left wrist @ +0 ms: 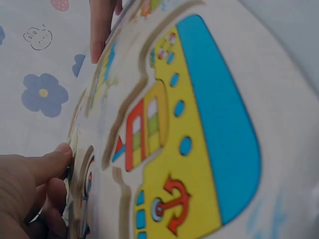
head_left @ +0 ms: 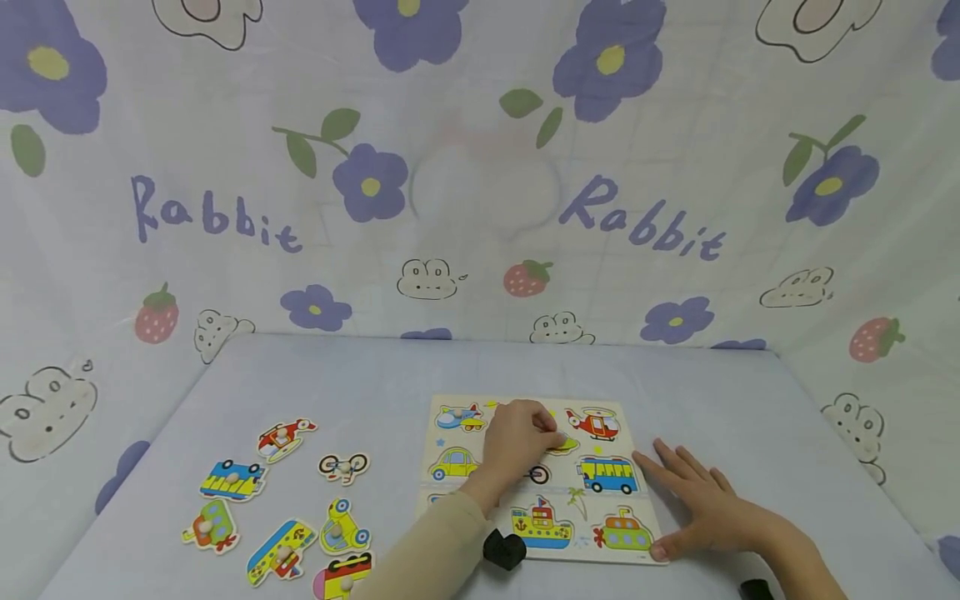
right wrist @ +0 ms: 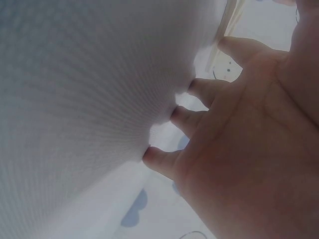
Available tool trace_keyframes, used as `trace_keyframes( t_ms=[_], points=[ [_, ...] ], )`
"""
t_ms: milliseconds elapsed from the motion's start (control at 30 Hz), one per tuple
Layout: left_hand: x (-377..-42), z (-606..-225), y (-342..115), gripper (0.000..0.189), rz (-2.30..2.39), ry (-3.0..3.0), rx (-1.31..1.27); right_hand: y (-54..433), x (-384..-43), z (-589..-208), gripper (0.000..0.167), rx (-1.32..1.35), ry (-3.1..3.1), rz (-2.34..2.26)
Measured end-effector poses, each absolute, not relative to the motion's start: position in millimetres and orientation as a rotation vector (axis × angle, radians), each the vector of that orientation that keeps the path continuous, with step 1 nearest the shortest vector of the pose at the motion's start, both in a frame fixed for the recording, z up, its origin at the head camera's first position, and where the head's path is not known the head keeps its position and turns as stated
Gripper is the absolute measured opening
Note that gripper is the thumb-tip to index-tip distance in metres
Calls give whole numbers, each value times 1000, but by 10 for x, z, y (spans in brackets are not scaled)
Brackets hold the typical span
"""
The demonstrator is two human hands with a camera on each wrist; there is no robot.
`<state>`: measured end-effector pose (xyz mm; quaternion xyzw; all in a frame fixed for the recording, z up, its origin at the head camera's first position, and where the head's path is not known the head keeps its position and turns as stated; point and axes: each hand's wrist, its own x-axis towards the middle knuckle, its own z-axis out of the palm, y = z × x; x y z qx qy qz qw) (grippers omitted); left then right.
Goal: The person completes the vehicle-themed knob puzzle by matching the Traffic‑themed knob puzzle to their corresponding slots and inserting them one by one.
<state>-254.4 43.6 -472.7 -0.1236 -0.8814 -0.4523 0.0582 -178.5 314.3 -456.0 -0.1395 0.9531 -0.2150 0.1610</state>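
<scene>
A wooden puzzle board (head_left: 651, 508) with vehicle pictures lies on the table. My left hand (head_left: 517, 442) is over its upper middle, thumb and fingers bent together at a yellow-green puzzle piece (head_left: 564, 447) that they mostly cover. In the left wrist view, the left hand (left wrist: 32, 186) is beyond the boat-shaped recess (left wrist: 199, 134). A knobbed airplane piece (head_left: 461, 417) sits in the board's top left recess. With fingers spread, my right hand (head_left: 708, 504) rests on the table and touches the board's right edge. The right wrist view shows the right hand's (right wrist: 239, 139) fingertips pressing the cloth.
Loose knobbed pieces lie left of the board: a helicopter (head_left: 283, 439), a bus (head_left: 233, 480), a submarine (head_left: 212, 527), a boat (head_left: 281, 552), a motorcycle (head_left: 343, 467), a car (head_left: 344, 527) and a train (head_left: 342, 577). A patterned curtain (head_left: 480, 167) hangs behind the table.
</scene>
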Motion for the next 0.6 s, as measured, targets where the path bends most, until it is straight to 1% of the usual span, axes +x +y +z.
trace_keyframes(
  t_ms=[267, 600],
  points=[
    [-2539, -4701, 438, 18, -1396, -2693, -310, 3124, -1782, -4532, 117, -397, 2717, -604],
    [-2551, -4761, 443, 21, -1376, -2690, -271, 3119, -1783, -4550, 117, -398, 2727, -601]
  ],
)
